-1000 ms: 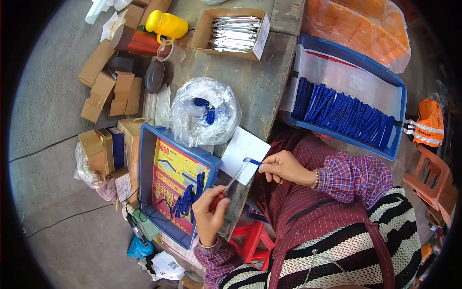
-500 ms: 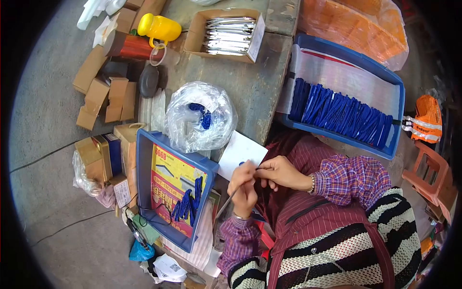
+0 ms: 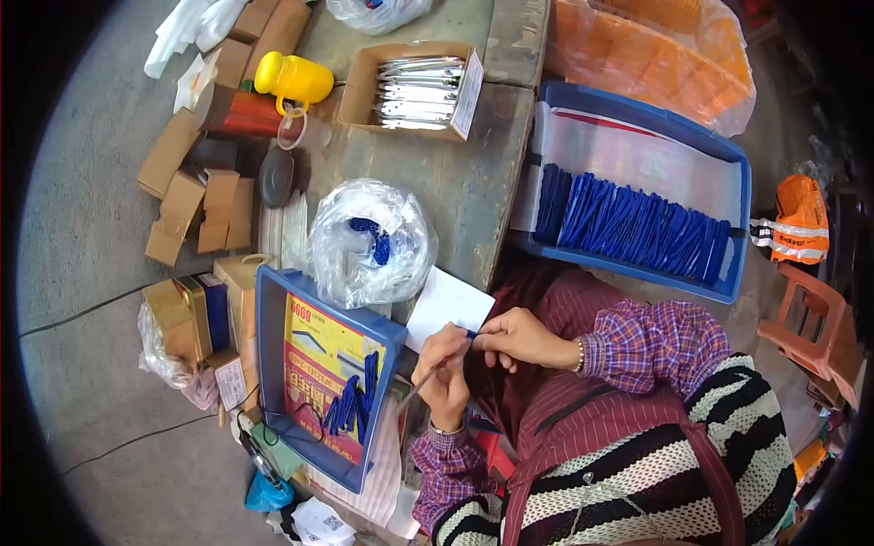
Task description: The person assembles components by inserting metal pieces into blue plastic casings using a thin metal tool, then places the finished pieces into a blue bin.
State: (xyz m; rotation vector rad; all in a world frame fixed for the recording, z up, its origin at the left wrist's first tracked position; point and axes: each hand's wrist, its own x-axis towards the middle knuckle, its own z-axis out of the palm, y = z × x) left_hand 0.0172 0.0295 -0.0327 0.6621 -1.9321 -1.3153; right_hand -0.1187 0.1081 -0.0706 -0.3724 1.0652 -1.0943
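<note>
My left hand is closed, with a thin grey rod-like tool sticking out below its fingers. My right hand meets it fingertip to fingertip, pinching a small blue piece mostly hidden by the fingers. Just beyond both hands lies a white square sheet at the table edge. To the left, a blue tray holds a printed yellow and red sheet with several slim blue strips on it. A clear plastic bag with small blue parts inside sits behind the sheet.
A larger blue tray at the right is lined with many slim blue strips. Farther back on the table are a cardboard box of silvery strips and a yellow bottle. An orange crate and a stool stand right.
The view has shifted slightly, so the table items sit lower in the picture. My hands stay together, and the blue piece between the fingertips now shows more clearly.
</note>
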